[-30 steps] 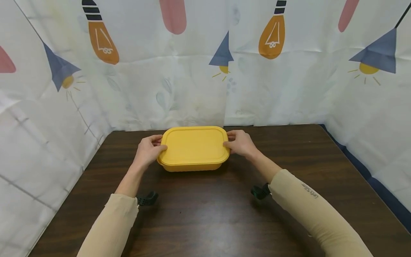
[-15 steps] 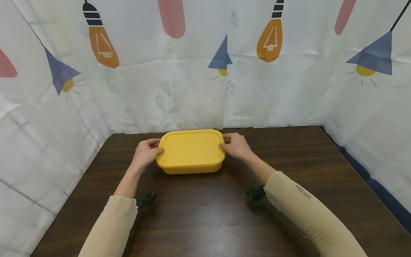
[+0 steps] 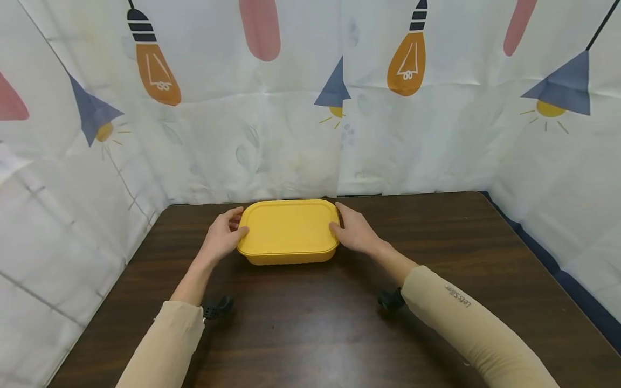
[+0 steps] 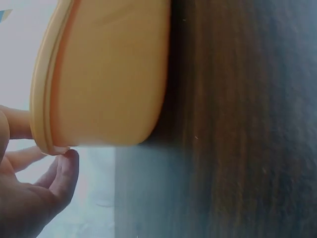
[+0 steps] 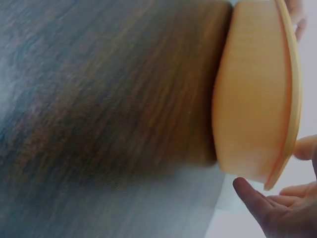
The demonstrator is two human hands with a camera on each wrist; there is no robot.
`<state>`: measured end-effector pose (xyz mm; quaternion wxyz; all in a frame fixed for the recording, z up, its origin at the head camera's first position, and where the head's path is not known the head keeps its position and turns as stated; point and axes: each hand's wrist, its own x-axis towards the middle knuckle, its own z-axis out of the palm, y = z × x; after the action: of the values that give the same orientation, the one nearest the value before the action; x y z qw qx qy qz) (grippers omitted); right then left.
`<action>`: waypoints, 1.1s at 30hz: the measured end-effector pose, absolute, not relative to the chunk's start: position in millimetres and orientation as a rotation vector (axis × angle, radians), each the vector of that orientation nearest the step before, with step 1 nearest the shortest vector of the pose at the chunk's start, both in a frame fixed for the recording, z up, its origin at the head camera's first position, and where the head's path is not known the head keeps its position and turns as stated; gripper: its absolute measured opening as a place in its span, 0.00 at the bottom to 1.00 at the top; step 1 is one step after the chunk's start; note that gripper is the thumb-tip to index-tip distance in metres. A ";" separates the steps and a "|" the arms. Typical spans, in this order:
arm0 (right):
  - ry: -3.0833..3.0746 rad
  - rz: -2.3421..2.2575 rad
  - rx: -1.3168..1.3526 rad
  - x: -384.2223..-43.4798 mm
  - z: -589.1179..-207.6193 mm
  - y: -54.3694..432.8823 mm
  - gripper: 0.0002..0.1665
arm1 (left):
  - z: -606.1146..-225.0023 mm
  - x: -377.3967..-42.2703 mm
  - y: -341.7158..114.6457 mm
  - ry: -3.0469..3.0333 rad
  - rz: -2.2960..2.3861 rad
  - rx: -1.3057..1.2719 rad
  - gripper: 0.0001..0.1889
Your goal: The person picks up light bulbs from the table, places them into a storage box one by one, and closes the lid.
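Note:
A yellow food container with rounded corners and a flat lid (image 3: 288, 229) sits near the back of the dark wooden table. At its left end my left hand (image 3: 222, 235) grips the rim, thumb on the lid's edge and fingertips under the lip, as the left wrist view also shows. My right hand (image 3: 358, 230) is at the other end, thumb at the lid's edge and fingers stretched toward the far corner. In the right wrist view, the spread fingers (image 5: 250, 198) lie just off the container's wall (image 5: 252, 94). What the container holds is hidden by the lid.
Dark brown table (image 3: 301, 323) stretches in front of and beside the container. Behind it hangs a white curtain (image 3: 208, 140) printed with lamps and bulbs, close to the table's back edge. Dark straps (image 3: 218, 307) show at both wrists.
My right hand's fingers have straightened and loosened at the right end of the container. The view has tipped slightly up; the container has barely moved on the table.

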<state>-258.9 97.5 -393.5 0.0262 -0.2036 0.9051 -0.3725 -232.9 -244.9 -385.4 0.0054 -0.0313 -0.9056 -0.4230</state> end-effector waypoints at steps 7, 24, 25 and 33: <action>2.787 -0.903 -0.831 -257.7 -402.0 92.1 0.42 | -395.4 -231.5 -240.7 -2.868 -1.079 -0.263 0.28; 2.783 -0.795 -0.855 -256.6 -404.0 92.6 0.43 | -404.7 -232.0 -242.6 -2.966 -1.089 -0.439 0.36; 2.781 -0.794 -0.851 -256.8 -404.0 92.8 0.43 | -405.0 -231.6 -242.9 -2.975 -1.099 -0.436 0.36; 2.754 -0.971 -0.838 -253.4 -410.9 104.4 0.45 | -407.3 -228.5 -245.2 -2.988 -1.102 -0.403 0.37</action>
<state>-253.4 104.4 -410.9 0.0515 -0.2755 0.9053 -0.3192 -228.5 -245.2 -407.3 -0.0342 -0.1255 -0.9302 -0.3431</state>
